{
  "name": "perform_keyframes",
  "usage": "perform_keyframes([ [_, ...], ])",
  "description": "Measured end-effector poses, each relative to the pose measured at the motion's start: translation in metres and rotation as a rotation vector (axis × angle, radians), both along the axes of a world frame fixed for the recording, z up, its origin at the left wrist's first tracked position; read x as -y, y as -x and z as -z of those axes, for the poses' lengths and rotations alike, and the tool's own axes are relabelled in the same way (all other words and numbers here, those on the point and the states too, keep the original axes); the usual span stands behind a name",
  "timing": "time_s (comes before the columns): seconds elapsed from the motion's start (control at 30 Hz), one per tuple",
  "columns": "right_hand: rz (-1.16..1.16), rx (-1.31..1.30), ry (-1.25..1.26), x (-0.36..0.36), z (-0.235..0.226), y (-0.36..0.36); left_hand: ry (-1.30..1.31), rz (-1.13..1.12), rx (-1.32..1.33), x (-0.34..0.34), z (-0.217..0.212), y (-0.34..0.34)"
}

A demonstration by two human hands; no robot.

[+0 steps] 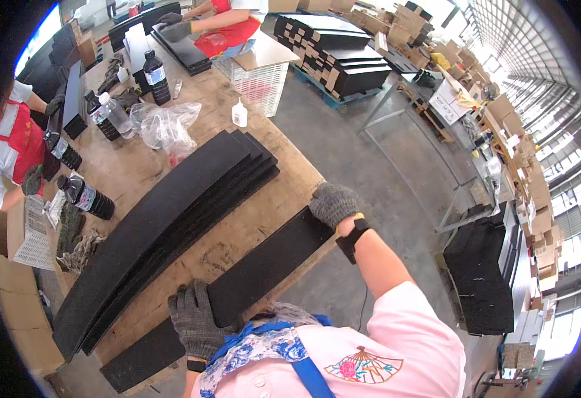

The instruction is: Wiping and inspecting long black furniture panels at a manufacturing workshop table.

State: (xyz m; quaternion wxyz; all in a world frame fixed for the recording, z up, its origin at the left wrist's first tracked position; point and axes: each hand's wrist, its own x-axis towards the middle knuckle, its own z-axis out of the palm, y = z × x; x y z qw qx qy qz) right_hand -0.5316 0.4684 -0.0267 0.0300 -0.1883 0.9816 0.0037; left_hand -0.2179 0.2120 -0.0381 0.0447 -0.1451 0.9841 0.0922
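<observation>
A long, narrow black board (267,268) lies along the near edge of the wooden table, directly in front of me. My left hand (199,322), in a grey knit glove, rests across the board left of its middle, fingers stretched out. At the board's right end, my gloved right hand (335,203) is closed around the end and corner; its thumb side is partly hidden. Just beyond the board, a stack of curved black boards (171,219) lies slantwise across the table.
Dark bottles (156,78), crumpled clear plastic (165,125) and a small white squeeze bottle (239,114) stand or lie farther back on the table (290,142). Two people in red aprons work at the far and left sides. Stacked black boards (333,56) sit on a pallet beyond.
</observation>
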Motion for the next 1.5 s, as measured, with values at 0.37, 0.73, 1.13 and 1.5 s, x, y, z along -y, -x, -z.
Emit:
perform_keyframes([
  [0.37, -0.210, 0.095, 0.003, 0.026, 0.006, -0.018, 0.025, 0.027, 0.001, 0.004, 0.001, 0.003],
  [0.73, -0.384, -0.165, 0.330, 0.055, 0.030, -0.070, 0.136, 0.043, -0.053, 0.009, 0.019, -0.004],
  [1.13, 0.255, 0.373, 0.604, -0.018, 0.016, 0.010, 0.045, 0.042, -0.013, 0.003, 0.018, -0.002],
  [1.5, 0.588, 0.496, 0.840, -0.075, -0.013, -0.087, 0.098, -0.029, 0.044, -0.005, 0.014, -0.004],
])
